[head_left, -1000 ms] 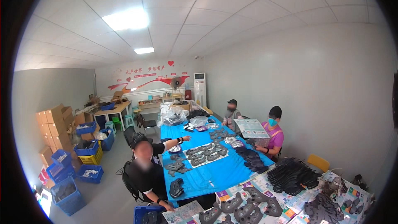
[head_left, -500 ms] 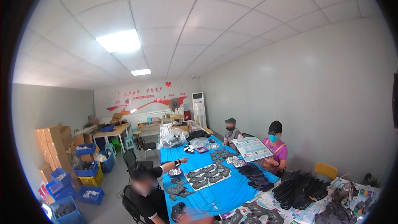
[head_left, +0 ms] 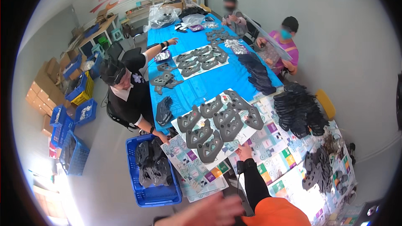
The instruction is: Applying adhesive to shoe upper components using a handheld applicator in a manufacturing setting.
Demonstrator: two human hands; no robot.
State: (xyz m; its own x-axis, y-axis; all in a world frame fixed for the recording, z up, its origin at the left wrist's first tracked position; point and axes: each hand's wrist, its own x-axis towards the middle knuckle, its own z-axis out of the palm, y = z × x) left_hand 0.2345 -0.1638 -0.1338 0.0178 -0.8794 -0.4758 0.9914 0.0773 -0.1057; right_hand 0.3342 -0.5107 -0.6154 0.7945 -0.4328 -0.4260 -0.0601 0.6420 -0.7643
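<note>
My right hand (head_left: 244,152), in a black sleeve with a dark band at the wrist, pinches the near edge of a printed board (head_left: 256,135). Several dark grey moulded pieces (head_left: 210,147) with cut-outs lie spread over that board. Low in the picture, my left hand (head_left: 215,210) is blurred by motion, its fingers stretched out and nothing seen in them. It is nearest to loose printed sheets (head_left: 200,189) at the table's end. Left of the board, a co-worker's hand (head_left: 161,136) reaches to another printed sheet (head_left: 178,155).
A blue crate (head_left: 155,201) with dark pieces stands at the left. The blue-covered table (head_left: 201,83) bears another board of grey pieces (head_left: 202,60). Black stacked parts (head_left: 299,109) lie right. Across the table, a person in purple (head_left: 289,50) holds a large board (head_left: 268,37).
The view has tipped down, bringing my hands, the near board and the blue crate into sight. The person in purple has turned their board nearly edge-on.
</note>
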